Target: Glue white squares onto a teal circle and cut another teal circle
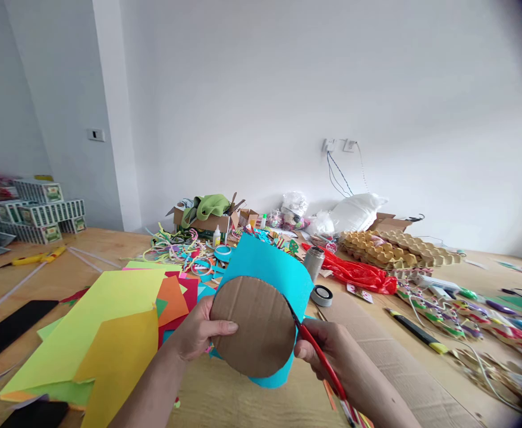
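My left hand (201, 329) grips the left edge of a round brown cardboard disc (252, 330), thumb on its face. Behind the disc, and held together with it, is a bright blue sheet of paper (265, 261) that reaches past it above, to the right and below. My right hand (326, 351) is closed on red-handled scissors (322, 355). Their dark blades lie at the disc's upper right edge, against the blue paper. Part of the right fingers is hidden behind the handles.
Yellow paper sheets (104, 315) lie left, beside a black phone-like slab (13, 330). Behind are paper scraps (185, 246), a metal flask (314, 261), a red plastic bag (354, 273) and egg trays (395, 249). A utility knife (417, 331) lies right, near flat cardboard (390, 356).
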A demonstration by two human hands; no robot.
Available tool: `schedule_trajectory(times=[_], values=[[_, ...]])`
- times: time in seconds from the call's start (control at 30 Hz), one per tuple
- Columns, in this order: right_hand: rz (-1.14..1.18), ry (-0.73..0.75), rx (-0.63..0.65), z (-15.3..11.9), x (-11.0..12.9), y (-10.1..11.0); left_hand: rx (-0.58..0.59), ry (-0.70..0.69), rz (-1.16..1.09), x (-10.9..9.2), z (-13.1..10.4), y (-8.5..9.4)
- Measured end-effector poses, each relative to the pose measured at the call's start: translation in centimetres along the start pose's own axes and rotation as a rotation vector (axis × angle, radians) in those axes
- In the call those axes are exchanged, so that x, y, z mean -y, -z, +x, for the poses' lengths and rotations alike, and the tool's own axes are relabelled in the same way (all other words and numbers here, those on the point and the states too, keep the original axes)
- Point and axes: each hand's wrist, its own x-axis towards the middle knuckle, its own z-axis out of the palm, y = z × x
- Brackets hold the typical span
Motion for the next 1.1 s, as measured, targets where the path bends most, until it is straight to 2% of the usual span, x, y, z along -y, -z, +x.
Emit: schedule_trajectory(times=[0.47,0.77,1.1], values=[[-0.123,-0.012,-0.031,0.01,0.12,0.25,0.017,0.004,-0.012,0.19,0.02,0.14],[-0.081,0.010,-0.009,-0.16,-0.17,0.18,0.059,0.003,-0.001,0.02,-0.09,-0.07],[-0.066,0.010,-0.001,-0.29,-0.16,0.53,0.052,0.011,-0.015,-0.13,-0.10,-0.29]])
